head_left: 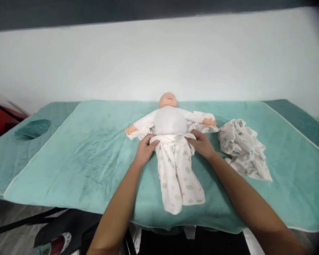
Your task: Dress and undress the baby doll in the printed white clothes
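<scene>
A baby doll (170,120) lies on its back with its head toward the wall and its arms spread. White printed baby pants (175,173) cover its lower body, the legs stretching toward me. My left hand (146,148) pinches the waistband at its left side. At the right side of the waistband, my right hand (201,143) grips the cloth between thumb and fingers. The waistband is bunched across the doll's belly. More white cloth lies spread under the doll's arms. Whether the doll's feet are inside the pant legs is hidden.
A crumpled white printed garment (243,148) lies to the right of the doll. All this rests on a bed with a green cover (69,159), which has a round hole (32,129) at the far left. A white wall (159,56) stands behind.
</scene>
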Motion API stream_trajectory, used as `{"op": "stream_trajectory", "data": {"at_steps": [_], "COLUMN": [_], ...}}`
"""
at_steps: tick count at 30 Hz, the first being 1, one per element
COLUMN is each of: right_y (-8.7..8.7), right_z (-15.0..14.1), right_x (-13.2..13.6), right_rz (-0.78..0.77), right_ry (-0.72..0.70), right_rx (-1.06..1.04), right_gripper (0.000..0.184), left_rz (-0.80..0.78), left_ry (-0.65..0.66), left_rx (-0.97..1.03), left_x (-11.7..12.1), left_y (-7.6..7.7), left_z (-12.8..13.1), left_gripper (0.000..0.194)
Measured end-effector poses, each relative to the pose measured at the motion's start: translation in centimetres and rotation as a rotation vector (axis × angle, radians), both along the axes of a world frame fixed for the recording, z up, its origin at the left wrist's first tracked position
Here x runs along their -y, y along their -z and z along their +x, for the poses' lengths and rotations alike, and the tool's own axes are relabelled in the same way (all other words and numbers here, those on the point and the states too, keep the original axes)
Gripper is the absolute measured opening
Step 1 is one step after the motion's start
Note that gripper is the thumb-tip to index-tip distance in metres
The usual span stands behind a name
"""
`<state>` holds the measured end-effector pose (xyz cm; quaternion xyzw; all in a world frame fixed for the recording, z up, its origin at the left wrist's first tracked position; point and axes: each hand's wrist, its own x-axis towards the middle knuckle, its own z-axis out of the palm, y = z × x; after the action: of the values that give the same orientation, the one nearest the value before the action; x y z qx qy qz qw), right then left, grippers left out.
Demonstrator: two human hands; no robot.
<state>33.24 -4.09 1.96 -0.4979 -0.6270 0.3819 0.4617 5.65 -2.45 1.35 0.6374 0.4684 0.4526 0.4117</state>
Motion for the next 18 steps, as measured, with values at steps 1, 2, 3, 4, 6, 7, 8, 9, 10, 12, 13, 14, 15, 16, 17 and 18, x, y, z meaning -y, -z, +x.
{"op": "stream_trajectory", "data": {"at_steps": [1,2,3,4,6,7,8,9,10,12,13,14,15,16,17,18], "right_y": [-0.1,-0.2,-0.4,-0.7,-1.1,-1.3,-1.3,-1.4,-1.3,-1.1,-1.0,-0.8,-0.7,-0.5,-0.5,-0.4], "right_z": [0.0,0.2,0.3,0.5,0.8,0.9,0.9,0.8,0.7,0.3,0.2,0.0,-0.1,-0.2,-0.2,-0.2], "right_x": [0.3,0.7,1.1,1.5,2.5,3.0,3.5,3.8,4.1,4.4,4.5,4.5,4.5,4.5,4.6,4.7], "right_rz": [-0.021,-0.036,-0.044,-0.045,-0.032,-0.017,0.003,0.028,0.053,0.074,0.067,0.048,0.022,-0.006,-0.031,-0.050], "right_ry": [-0.018,-0.042,-0.070,-0.100,-0.153,-0.178,-0.200,-0.220,-0.230,-0.228,-0.210,-0.186,-0.162,-0.142,-0.129,-0.121], "right_rx": [-0.013,-0.008,0.013,0.045,0.122,0.159,0.190,0.217,0.237,0.244,0.224,0.191,0.149,0.109,0.077,0.058], "right_gripper": [0.041,0.039,0.038,0.039,0.054,0.059,0.058,0.050,0.039,0.025,0.024,0.024,0.025,0.026,0.027,0.026], "left_rz": [-0.037,-0.076,-0.108,-0.129,-0.141,-0.140,-0.139,-0.143,-0.151,-0.176,-0.193,-0.209,-0.222,-0.231,-0.236,-0.239], "left_ry": [0.038,0.089,0.149,0.212,0.320,0.348,0.352,0.335,0.304,0.230,0.201,0.178,0.154,0.129,0.106,0.089], "left_rx": [0.016,0.035,0.054,0.074,0.099,0.105,0.103,0.090,0.066,0.006,-0.014,-0.017,-0.001,0.027,0.056,0.081], "left_x": [0.3,0.6,1.0,1.3,2.0,2.4,2.7,3.0,3.2,3.9,4.3,4.7,5.1,5.5,5.9,6.2], "left_y": [0.0,-0.1,-0.1,-0.2,-0.2,-0.3,-0.3,-0.2,-0.2,-0.2,-0.1,-0.1,-0.1,-0.1,-0.1,-0.1], "left_z": [-0.2,-0.4,-0.8,-1.2,-1.8,-2.1,-2.2,-2.2,-2.2,-2.0,-1.8,-1.7,-1.5,-1.3,-1.2,-1.1], "left_gripper": [0.028,0.033,0.042,0.054,0.073,0.078,0.079,0.077,0.072,0.055,0.047,0.041,0.038,0.036,0.036,0.036]}}
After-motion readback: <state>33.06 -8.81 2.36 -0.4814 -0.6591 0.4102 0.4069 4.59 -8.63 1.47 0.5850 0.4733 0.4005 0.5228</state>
